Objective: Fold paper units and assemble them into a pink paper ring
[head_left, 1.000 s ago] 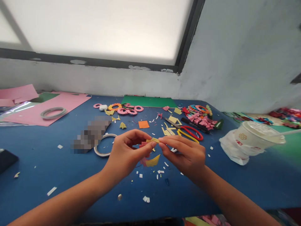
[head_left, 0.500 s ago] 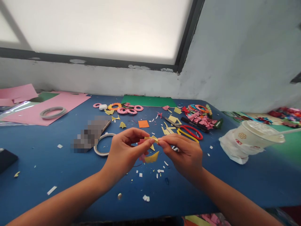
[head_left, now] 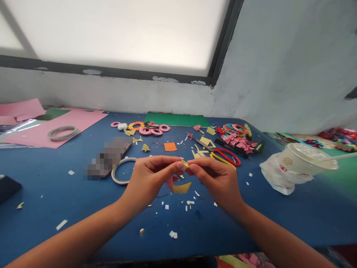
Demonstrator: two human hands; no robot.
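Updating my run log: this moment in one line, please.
left hand: pinches yellow paper | right hand: pinches same paper | scissors: lying on table

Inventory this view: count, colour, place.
Folded paper: one, yellow, centre, pinched
Paper pieces: count unclear, pink, yellow, below that
Scissors: one, red/yellow handles, centre right
Tape rolls: two, whitish, left
Pixelated object: one, greyish, left
Square: one, orange, centre
Scalloped rings: several, pink, orange, back
Sheet: one, green, back
Large sheets: several, pink, left
Container: one, white, right
Pile: one, multicoloured, back right
Scraps: many, white, yellow, scattered
Table: one, blue, beneath
Window: one, pale, back
Left hand: one, centre
Right hand: one, centre
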